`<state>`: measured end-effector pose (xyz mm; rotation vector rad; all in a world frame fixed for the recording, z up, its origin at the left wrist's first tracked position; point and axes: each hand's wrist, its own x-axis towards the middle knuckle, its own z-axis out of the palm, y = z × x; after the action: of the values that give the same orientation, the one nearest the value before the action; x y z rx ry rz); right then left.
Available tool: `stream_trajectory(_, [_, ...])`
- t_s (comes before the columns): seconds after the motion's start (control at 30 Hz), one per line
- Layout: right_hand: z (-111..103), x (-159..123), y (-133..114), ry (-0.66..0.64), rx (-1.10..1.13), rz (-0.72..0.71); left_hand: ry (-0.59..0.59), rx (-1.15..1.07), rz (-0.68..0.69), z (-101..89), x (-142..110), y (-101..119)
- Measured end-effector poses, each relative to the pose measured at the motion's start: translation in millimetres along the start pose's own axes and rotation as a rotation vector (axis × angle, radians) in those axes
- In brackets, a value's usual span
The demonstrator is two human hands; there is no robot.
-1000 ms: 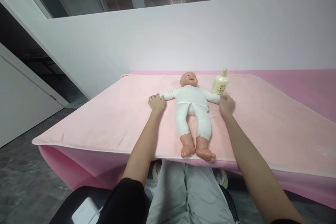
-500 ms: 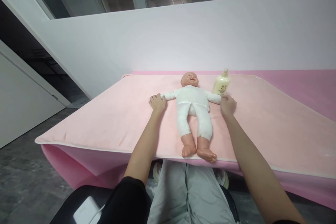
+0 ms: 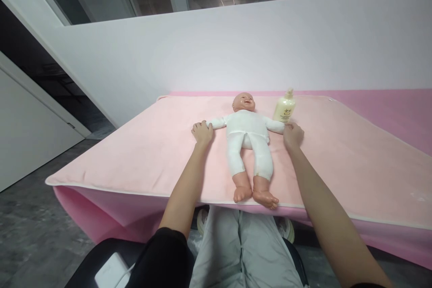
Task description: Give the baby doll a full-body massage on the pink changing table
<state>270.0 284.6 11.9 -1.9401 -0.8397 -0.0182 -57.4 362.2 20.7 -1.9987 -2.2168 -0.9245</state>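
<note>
A baby doll in a white suit lies face up on a pale pink blanket, arms spread, bare feet at the near edge. My left hand is closed around the end of the doll's outstretched arm on the left. My right hand grips the end of its other arm. A cream pump bottle stands upright just beyond my right hand, beside the doll's shoulder.
The blanket covers a table draped in deeper pink cloth, backed by a white partition wall. My grey-trousered legs sit under the near edge. A white device with a cable lies at bottom left on a dark seat.
The view shifted slightly; both hands stay on the doll's arms and nothing else has moved.
</note>
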Motion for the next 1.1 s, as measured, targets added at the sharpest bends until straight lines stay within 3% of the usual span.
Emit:
stream_trajectory(0.77, [-0.6, -1.1, -1.5, 0.002, 0.061, 0.040, -0.012, -0.064, -0.016, -1.4, -0.4, 1.0])
stream_trajectory(0.87, [0.8, 1.7, -0.7, 0.118, 0.169, 0.176, 0.027, -0.226, -0.094, 0.0, 4.8, 0.5])
stream_trajectory(0.97, [2.2, 8.7, 2.9, 0.291, 0.335, 0.313, 0.136, -0.479, -0.265, 0.5, 14.1, -3.7])
stream_trajectory(1.1, [0.7, 19.4, 10.5, 0.369, 0.552, 0.452, 0.201, -1.068, -0.543, 2.1, 29.9, -15.0])
